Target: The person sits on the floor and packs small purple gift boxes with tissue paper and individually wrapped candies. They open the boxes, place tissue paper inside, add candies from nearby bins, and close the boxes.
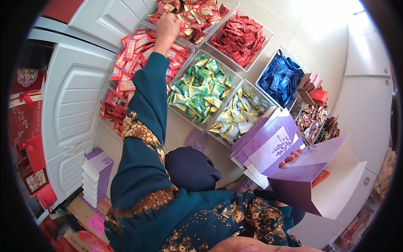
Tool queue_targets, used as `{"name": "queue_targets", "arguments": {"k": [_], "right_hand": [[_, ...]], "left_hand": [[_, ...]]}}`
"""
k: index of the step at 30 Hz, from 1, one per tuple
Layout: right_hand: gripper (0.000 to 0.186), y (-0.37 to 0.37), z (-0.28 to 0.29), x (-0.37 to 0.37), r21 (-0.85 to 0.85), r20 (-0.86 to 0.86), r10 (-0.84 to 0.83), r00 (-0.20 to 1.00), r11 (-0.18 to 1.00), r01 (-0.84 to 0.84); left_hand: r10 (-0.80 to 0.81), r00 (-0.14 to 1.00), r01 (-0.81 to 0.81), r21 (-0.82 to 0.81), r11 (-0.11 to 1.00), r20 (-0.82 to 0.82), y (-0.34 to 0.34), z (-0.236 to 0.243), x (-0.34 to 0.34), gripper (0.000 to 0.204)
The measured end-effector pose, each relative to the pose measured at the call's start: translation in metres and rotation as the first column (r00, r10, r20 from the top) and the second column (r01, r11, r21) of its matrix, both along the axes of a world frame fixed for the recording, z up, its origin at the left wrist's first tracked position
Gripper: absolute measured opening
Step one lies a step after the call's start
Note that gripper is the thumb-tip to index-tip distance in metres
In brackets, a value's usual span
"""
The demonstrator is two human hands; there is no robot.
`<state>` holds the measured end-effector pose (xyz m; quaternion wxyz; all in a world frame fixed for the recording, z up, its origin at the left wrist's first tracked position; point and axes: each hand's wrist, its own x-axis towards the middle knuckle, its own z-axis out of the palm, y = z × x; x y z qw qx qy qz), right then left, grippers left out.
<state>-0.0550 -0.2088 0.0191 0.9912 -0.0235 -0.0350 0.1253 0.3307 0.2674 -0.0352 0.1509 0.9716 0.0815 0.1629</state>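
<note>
My left hand point(168, 27) reaches into a clear bin of red and gold packets point(199, 13), fingers curled; what they grip is hard to make out. My right hand point(289, 157) holds an open purple paper box point(294, 189), its fingertips showing at the edge; a small red packet point(320, 178) lies inside. Beside it stands a stack of folded purple boxes point(262, 147) with a printed design.
Clear bins hold long red packets point(130, 54), red squares point(237, 38), green packets point(199, 88), pale yellow packets point(239, 113), blue packets point(279, 75) and brown-red sweets point(310, 122). White cabinets point(67, 117) flank me. Purple cartons point(94, 168) stand at left.
</note>
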Motion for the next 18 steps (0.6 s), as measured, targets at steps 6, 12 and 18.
{"name": "queue_targets", "arguments": {"k": [6,12,18], "right_hand": [[0.052,-0.001,0.001,-0.003,-0.002,-0.007,0.001,1.0,1.0,-0.001],[0.053,0.0,-0.003,-0.007,0.0,-0.003,-0.005,1.0,1.0,0.005],[0.053,0.002,-0.005,0.0,0.009,-0.011,0.015,1.0,1.0,-0.015]], "left_hand": [[0.157,0.987,-0.136,-0.562,0.816,-0.011,0.035,-0.037,0.009,0.026],[0.112,0.986,-0.005,-0.651,0.759,0.123,0.019,-0.026,0.004,0.024],[-0.226,0.949,0.316,-0.697,0.644,0.222,-0.06,-0.014,0.021,0.026]]}}
